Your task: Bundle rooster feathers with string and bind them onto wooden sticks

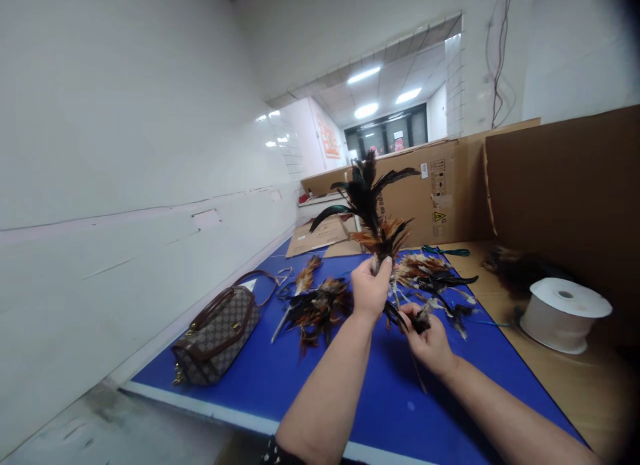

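Note:
My left hand is closed round the base of an upright feather bundle, dark glossy plumes on top and brown ones lower down. A thin stick runs down from it past my right hand. In the closed fingers of that hand is a small dark feather with a pale fluffy base. Behind my hands lie loose brown and black feathers, and to the left is another feather pile. A small brown feather bunch on a stick rests beyond that pile.
A patterned handbag stands on the left of the blue table. At the right, a white spool sits on brown board before tall cardboard. Dark green cord lies at the back. A wall borders the left side.

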`<state>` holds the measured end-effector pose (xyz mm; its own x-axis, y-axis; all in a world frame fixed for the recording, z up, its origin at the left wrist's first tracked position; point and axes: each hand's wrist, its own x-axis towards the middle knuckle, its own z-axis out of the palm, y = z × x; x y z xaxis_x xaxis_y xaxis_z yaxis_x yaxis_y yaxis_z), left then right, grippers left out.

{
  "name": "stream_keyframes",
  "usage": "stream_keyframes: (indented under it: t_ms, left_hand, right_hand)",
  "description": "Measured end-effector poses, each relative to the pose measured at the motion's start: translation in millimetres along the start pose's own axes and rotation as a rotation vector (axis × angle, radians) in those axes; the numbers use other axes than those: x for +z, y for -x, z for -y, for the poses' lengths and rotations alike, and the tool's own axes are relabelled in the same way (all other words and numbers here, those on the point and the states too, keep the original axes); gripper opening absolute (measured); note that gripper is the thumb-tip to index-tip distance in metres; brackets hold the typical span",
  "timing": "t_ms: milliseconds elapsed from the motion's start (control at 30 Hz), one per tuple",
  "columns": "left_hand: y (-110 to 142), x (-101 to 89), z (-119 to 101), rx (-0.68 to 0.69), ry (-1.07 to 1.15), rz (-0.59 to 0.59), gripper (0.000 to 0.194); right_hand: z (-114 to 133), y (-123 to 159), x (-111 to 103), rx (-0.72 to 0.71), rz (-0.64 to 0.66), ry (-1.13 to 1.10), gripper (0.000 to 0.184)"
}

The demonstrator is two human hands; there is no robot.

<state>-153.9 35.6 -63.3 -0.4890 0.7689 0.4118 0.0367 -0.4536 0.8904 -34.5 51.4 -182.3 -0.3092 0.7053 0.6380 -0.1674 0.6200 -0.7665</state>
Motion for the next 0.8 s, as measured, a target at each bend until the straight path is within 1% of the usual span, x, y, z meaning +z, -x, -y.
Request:
stream_keyframes:
  t_ms: [67,100,200,333,467,600,700,800]
  left_hand:
    - [-1.1,0.1,0.8,0.115,-0.096,-0.007,0.037]
    - [-1.3,-0.2,1.0,0.130,-0.125,-0.008,0.037]
    - [-1.3,-1.7,2.0,0.090,-0.146,-0.021,0.041]
    - [-1.8,-2.9,6.1,0.002,-0.095,-0.023,0.044]
    - [-2.5,-2.8,8.4,0.000,-0.081,-0.001,0.046]
    - [0.2,-2.3,4.8,0.011,-0.061,-0.033,0.051]
    - [3.6,-1.8,-1.8,0.082,-0.076,-0.004,0.056]
    - [4.7,-1.0,-9.3,0.170,-0.127,0.034,0.054]
  right_hand:
    - [-0.3,0.2,0.0,-0.011,0.004,-0.011,0.034]
    - [-0.1,0.2,-0.1,-0.018,0.005,-0.014,0.033]
    - [1.0,-0.1,-1.0,-0.044,-0.004,-0.008,0.030]
    - [1.3,-1.2,-2.6,-0.095,0.002,0.037,0.030]
    - [1.0,-1.6,-2.6,-0.100,0.002,0.040,0.030]
    - [1.8,-0.8,-1.4,-0.090,-0.003,0.032,0.029]
    - [2.4,-0.5,-1.4,-0.080,-0.017,0.036,0.029]
    - [2.3,-0.7,-2.3,-0.096,0.001,0.049,0.030]
